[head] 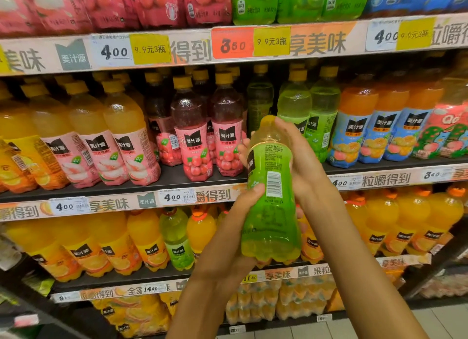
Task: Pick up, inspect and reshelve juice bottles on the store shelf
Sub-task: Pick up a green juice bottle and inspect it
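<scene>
Holding the green juice bottle (271,186) upright before the middle shelf (177,179), left hand (243,202) gripping low at seven o'clock, right hand (296,148) curled round its neck, barcode turned viewerward, seemingly for inspection.

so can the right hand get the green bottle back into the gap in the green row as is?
Probably yes. The right hand and left hand grip the green bottle just in front of the green row; the dark gap left of it looks unblocked.
</scene>
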Tool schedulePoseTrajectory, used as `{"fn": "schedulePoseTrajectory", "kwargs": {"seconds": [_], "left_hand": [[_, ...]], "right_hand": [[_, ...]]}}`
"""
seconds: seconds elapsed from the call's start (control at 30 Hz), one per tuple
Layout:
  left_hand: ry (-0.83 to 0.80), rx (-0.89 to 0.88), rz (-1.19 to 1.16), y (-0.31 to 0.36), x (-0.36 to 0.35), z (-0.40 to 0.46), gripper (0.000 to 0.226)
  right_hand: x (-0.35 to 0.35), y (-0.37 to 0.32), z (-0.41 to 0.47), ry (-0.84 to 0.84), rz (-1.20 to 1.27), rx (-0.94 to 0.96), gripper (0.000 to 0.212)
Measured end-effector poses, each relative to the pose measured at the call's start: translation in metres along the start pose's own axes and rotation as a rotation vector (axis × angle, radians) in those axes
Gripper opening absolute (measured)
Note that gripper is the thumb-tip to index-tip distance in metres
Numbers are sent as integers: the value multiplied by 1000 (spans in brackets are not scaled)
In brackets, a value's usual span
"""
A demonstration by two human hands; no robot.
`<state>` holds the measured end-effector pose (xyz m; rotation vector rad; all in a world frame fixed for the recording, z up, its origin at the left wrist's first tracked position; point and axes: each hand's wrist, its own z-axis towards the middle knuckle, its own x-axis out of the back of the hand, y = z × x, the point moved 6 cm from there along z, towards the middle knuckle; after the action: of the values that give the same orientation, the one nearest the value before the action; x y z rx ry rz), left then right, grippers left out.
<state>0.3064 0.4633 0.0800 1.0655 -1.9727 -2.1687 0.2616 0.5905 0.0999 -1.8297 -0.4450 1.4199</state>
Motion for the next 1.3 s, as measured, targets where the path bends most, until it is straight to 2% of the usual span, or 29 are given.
{"fn": "schedulePoseTrajectory", "kwargs": {"seconds": [0.13, 0.23, 0.37, 0.47, 0.6, 0.8, 1.0, 1.1, 1.2, 1.3], "left_hand": [[152, -74, 290, -12, 17, 7, 38], [218, -176, 340, -17, 20, 14, 31], [166, -303, 456, -11, 21, 20, 37], [142, -404, 473, -5, 23, 23, 41], [212, -546, 485, 1, 26, 25, 55], [244, -624, 521, 5, 38, 25, 68], [231, -630, 594, 11, 44, 20, 67], [140, -582, 624, 12, 45, 17, 68], [84, -562, 627, 11, 43, 16, 61], [101, -540, 565, 4, 42, 19, 69]], "right_hand": [[-2, -8, -7, -9, -276, 118, 42], [-6, -14, -18, -70, -309, 247, 29], [-13, -28, -30, -176, -363, 435, 22], [-22, -37, -43, -260, -402, 549, 27], [-28, -42, -57, -368, -478, 634, 38], [-31, -30, -69, -557, -570, 545, 55], [-36, -31, -79, -699, -658, 593, 38], [-38, -31, -72, -700, -583, 529, 46], [-37, -28, -58, -627, -429, 430, 57], [-36, -28, -51, -529, -343, 435, 37]]}}
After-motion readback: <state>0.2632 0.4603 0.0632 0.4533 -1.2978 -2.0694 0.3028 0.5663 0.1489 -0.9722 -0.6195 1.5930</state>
